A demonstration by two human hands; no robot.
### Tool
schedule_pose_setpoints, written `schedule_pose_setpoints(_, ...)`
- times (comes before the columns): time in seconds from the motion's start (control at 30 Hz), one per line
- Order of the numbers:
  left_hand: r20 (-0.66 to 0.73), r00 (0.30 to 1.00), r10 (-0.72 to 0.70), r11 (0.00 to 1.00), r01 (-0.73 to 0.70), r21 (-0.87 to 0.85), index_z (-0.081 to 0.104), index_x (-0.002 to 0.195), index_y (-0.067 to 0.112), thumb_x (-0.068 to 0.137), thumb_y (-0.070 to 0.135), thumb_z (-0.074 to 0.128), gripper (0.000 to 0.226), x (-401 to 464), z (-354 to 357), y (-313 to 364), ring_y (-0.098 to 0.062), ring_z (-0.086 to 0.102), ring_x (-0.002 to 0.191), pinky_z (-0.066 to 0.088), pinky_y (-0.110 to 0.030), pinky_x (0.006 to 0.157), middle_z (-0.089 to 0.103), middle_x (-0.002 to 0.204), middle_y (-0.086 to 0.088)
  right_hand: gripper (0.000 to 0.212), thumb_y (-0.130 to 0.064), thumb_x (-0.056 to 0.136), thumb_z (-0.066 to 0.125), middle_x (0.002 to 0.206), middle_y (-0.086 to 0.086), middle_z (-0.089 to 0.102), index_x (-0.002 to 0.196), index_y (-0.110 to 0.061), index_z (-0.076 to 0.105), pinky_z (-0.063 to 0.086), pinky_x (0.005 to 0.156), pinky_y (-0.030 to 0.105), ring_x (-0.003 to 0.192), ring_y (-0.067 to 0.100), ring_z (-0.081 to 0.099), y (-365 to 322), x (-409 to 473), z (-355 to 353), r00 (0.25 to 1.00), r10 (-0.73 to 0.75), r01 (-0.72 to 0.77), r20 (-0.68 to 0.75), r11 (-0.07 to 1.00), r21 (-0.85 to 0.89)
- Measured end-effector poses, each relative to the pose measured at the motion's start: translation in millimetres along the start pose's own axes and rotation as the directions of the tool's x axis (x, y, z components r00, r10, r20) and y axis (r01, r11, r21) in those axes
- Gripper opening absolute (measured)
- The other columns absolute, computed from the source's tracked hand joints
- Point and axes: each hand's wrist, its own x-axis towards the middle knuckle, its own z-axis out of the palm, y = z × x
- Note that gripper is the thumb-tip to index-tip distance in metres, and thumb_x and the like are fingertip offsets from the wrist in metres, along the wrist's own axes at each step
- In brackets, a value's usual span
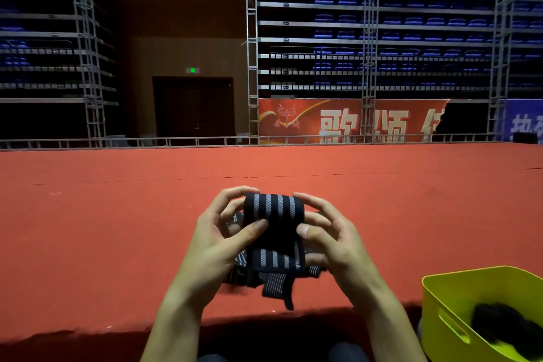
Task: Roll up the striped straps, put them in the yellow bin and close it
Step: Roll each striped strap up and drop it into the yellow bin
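Note:
A black strap with grey stripes (274, 210) is held up between both hands above the red stage edge, its top part wound into a roll. My left hand (223, 241) grips the roll's left end, thumb across the front. My right hand (329, 238) grips the right end, thumb on the front. The strap's loose tail (274, 282) hangs down below the roll, and more striped strap lies bunched behind it. The yellow bin (458, 300) stands open at lower right with a dark bundle (505, 326) inside. No lid is in view.
The red carpeted stage (117, 214) stretches ahead, its front edge just below my wrists. Metal trusses, a red banner and blue stadium seats stand far behind. My knees show at the bottom edge.

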Motion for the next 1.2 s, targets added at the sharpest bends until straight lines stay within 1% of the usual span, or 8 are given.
schedule_pose_setpoints(0.17, 0.05, 0.999, 0.011, 1.0, -0.011, -0.004, 0.062, 0.132, 0.013, 0.094, -0.001, 0.073, 0.042, 0.0, -0.9, -4.2, -0.031, 0.073, 0.114, 0.061, -0.047, 0.095, 0.073, 0.131, -0.012, 0.038, -0.049, 0.094, 0.079, 0.111, 0.011, 0.081, 0.128, -0.034, 0.072, 0.062, 0.069, 0.041, 0.089, 0.037, 0.078, -6.3, 3.1, 9.4, 0.993, 0.112, -0.111, -0.038, 0.993, 0.029)
schedule_pose_setpoints(0.27, 0.067, 0.998, 0.021, 1.0, -0.02, -0.019, 0.062, 0.131, 0.012, 0.093, 0.0, 0.073, 0.041, -1.6, -0.5, -2.4, -0.038, 0.069, 0.126, 0.057, -0.056, 0.105, 0.07, 0.139, -0.011, 0.036, -0.046, 0.095, 0.08, 0.112, 0.012, 0.081, 0.127, -0.031, 0.073, 0.064, 0.074, 0.044, 0.097, 0.041, 0.08, -6.4, 3.5, 10.0, 0.992, 0.116, -0.113, -0.046, 0.992, 0.062)
schedule_pose_setpoints(0.47, 0.113, 0.994, -0.008, 0.996, 0.018, -0.093, 0.062, 0.137, 0.01, 0.09, -0.002, 0.073, 0.05, -0.9, -2.3, -0.5, -0.034, 0.069, 0.13, 0.059, -0.048, 0.104, 0.07, 0.141, -0.011, 0.036, -0.036, 0.09, 0.086, 0.111, 0.013, 0.081, 0.123, -0.025, 0.076, 0.065, 0.073, 0.043, 0.094, 0.034, 0.08, -9.9, 2.7, 9.0, 0.994, 0.088, -0.079, -0.067, 0.989, 0.124)
schedule_pose_setpoints(0.6, 0.05, 0.993, -0.109, 0.978, 0.116, -0.173, 0.068, 0.139, 0.021, 0.091, 0.022, 0.074, 0.048, 2.0, -0.3, 2.7, -0.028, 0.073, 0.122, 0.063, -0.042, 0.096, 0.075, 0.133, -0.01, 0.035, -0.036, 0.087, 0.081, 0.114, 0.009, 0.081, 0.122, -0.031, 0.077, 0.064, 0.075, 0.039, 0.101, 0.031, 0.08, -8.3, 2.9, 6.6, 0.996, 0.032, -0.025, -0.08, 0.996, 0.089)
schedule_pose_setpoints(0.7, -0.006, 0.984, -0.178, 0.963, 0.173, -0.204, 0.071, 0.136, 0.019, 0.09, 0.036, 0.086, 0.051, 6.9, -0.5, 1.1, -0.034, 0.072, 0.125, 0.062, -0.045, 0.099, 0.075, 0.131, -0.016, 0.04, -0.034, 0.087, 0.079, 0.123, 0.006, 0.079, 0.127, -0.034, 0.074, 0.064, 0.091, 0.049, 0.114, 0.029, 0.077, -5.0, 2.0, 4.2, 0.998, -0.016, 0.018, -0.053, 0.999, 0.048)
schedule_pose_setpoints(0.83, -0.019, 0.973, -0.232, 0.949, 0.222, -0.226, 0.067, 0.138, 0.01, 0.083, 0.042, 0.082, 0.066, 9.1, -1.0, 2.3, -0.037, 0.072, 0.123, 0.064, -0.042, 0.095, 0.075, 0.131, -0.018, 0.052, -0.022, 0.085, 0.082, 0.131, 0.006, 0.075, 0.135, -0.032, 0.07, 0.064, 0.09, 0.045, 0.113, 0.03, 0.076, -0.6, 1.7, 1.1, 0.998, -0.064, 0.064, -0.02, 0.998, 0.027)
schedule_pose_setpoints(1.07, -0.005, 0.968, -0.253, 0.96, 0.25, -0.123, 0.073, 0.129, 0.014, 0.087, 0.029, 0.081, 0.045, 9.7, -1.6, 11.6, -0.037, 0.078, 0.11, 0.066, -0.046, 0.08, 0.08, 0.118, -0.018, 0.066, 0.006, 0.084, 0.077, 0.144, 0.006, 0.068, 0.141, -0.026, 0.065, 0.063, 0.091, 0.047, 0.111, 0.036, 0.077, 8.2, 4.8, -1.1, 0.992, -0.098, 0.096, 0.084, 0.995, 0.024)
schedule_pose_setpoints(1.2, 0.041, 0.973, -0.227, 0.971, 0.229, -0.068, 0.069, 0.131, 0.013, 0.092, 0.016, 0.078, 0.04, 10.1, -3.6, 13.9, -0.033, 0.078, 0.111, 0.066, -0.047, 0.088, 0.081, 0.118, -0.014, 0.079, 0.018, 0.09, 0.073, 0.148, -0.003, 0.065, 0.151, -0.029, 0.057, 0.062, 0.099, 0.046, 0.118, 0.03, 0.075, 7.3, 6.1, -1.9, 0.989, -0.115, 0.123, 0.094, 0.989, -0.086)
